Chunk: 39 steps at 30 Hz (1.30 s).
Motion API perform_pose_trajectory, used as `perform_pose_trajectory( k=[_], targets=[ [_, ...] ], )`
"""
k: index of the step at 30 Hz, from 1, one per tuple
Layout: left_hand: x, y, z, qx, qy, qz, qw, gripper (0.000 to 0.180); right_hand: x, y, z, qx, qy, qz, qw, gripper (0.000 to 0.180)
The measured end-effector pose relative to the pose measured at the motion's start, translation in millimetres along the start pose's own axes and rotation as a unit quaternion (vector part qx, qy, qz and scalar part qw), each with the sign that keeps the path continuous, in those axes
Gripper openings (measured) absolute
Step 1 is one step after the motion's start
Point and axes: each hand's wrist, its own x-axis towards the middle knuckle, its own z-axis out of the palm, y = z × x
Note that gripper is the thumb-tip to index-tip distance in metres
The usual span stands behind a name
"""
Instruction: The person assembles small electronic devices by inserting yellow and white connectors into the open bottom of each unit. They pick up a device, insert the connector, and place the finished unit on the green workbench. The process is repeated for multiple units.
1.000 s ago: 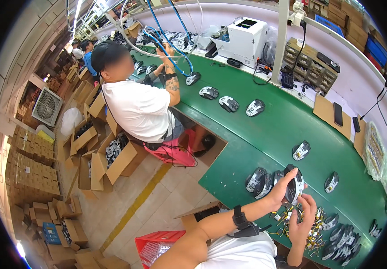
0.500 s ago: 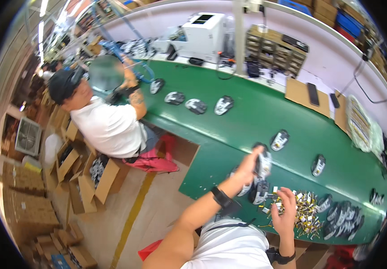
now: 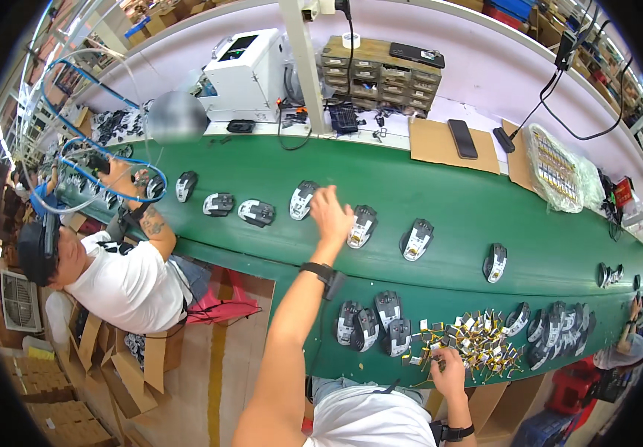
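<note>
My left hand is stretched over the green belt, fingers apart and holding nothing. It is between two computer mice, one by its fingertips and another beside its wrist side; both are black with pale undersides. Low on the right, my right hand bends its fingers together at the left edge of a heap of small silver parts with yellow ends and wires. What sits between those fingertips is too small to make out. Several more mice stand grouped just left of the heap.
More mice lie along the belt, including one and one to the right. A pile of mice is right of the heap. A co-worker works at the left. Behind are a drawer cabinet and a phone.
My left hand has let go of the mouse it carried, which now lies on the belt. My right hand has come down to the heap's edge, its fingers closing. The view has shifted.
</note>
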Motion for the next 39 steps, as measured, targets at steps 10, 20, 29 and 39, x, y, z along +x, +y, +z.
perform_pose_trajectory(
  k=[10,20,29,39],
  targets=[
    [49.1,-94.6,-8.9,0.097,-0.097,-0.074,0.988,0.087,10.3,-1.3,14.6,0.023,-0.069,0.116,0.991,0.035],
    [-111.9,9.9,-156.2,-0.734,-0.222,-0.277,0.578,0.06,13.7,16.8,-0.8,0.102,0.012,0.02,0.995,0.017],
    [-261.2,54.6,-174.8,-0.778,-0.211,-0.295,0.514,0.053,39.6,8.8,21.0,0.035,-0.056,-0.072,0.995,0.015],
    [-289.3,53.8,-174.4,-0.749,-0.182,-0.287,0.569,0.047,37.8,19.8,48.1,0.397,-0.061,0.01,0.916,0.019]
  ],
)
